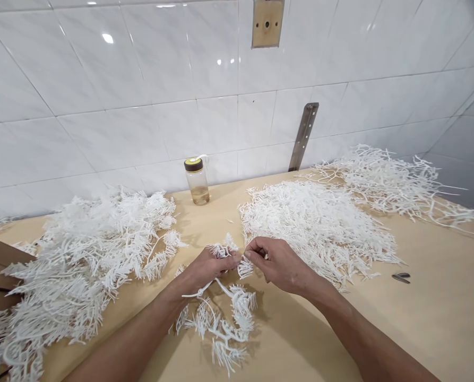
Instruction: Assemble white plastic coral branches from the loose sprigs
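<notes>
My left hand (pixel 213 265) is closed around a white branching plastic piece (pixel 237 313), whose feathery sprigs hang below the hand and poke out above the fingers. Close on its right, my right hand (pixel 274 262) pinches at a small white sprig (pixel 245 268) between thumb and forefinger; the fingertips of both hands are nearly touching. A dense pile of small white sprigs (pixel 308 228) lies just beyond my right hand. On the left spreads a large heap of white feathery branches (pixel 97 249).
A bottle with a dark lid (pixel 199 183) stands near the tiled wall. Thin bare white stems (pixel 391 180) lie at the back right. A small metal tool (pixel 401 277) rests on the table (pixel 439 302). A brown box edge (pixel 0 254) is at far left.
</notes>
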The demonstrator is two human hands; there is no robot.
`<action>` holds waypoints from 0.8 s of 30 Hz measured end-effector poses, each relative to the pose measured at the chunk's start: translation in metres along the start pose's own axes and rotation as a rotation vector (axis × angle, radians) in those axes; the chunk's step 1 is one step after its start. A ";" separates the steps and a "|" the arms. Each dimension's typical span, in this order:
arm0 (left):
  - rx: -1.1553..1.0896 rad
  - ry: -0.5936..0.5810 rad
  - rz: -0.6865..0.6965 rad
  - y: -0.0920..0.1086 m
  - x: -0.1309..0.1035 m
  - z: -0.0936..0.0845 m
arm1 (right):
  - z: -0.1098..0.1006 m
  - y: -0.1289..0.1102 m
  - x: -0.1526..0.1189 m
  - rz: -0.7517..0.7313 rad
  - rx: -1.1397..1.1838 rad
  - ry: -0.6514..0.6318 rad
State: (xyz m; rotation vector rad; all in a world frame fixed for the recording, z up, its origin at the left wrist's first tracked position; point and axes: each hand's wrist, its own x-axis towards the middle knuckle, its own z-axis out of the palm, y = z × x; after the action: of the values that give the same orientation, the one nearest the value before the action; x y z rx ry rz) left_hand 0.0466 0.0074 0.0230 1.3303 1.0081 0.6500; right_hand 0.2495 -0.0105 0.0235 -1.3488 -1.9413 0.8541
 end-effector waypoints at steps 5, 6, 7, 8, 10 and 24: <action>0.027 -0.019 -0.041 0.005 -0.002 0.001 | -0.003 -0.004 -0.003 -0.056 -0.046 -0.032; 0.034 -0.026 -0.051 0.006 -0.002 0.001 | -0.003 -0.004 -0.003 -0.067 -0.049 -0.036; 0.042 -0.032 -0.059 0.007 -0.003 0.001 | -0.003 -0.004 -0.003 -0.077 -0.052 -0.037; 0.050 -0.034 -0.065 0.008 -0.003 0.002 | -0.003 -0.004 -0.003 -0.086 -0.060 -0.034; 0.068 -0.021 -0.070 0.010 -0.004 0.002 | -0.003 -0.003 -0.003 -0.104 -0.093 -0.012; 0.144 -0.032 -0.046 0.012 -0.004 0.001 | 0.028 0.002 0.003 -0.233 -0.516 0.172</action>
State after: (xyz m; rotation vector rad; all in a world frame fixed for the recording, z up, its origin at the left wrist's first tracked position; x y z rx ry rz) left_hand 0.0476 0.0050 0.0353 1.4340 1.0730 0.5275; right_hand 0.2281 -0.0119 0.0056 -1.3776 -2.2078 0.1182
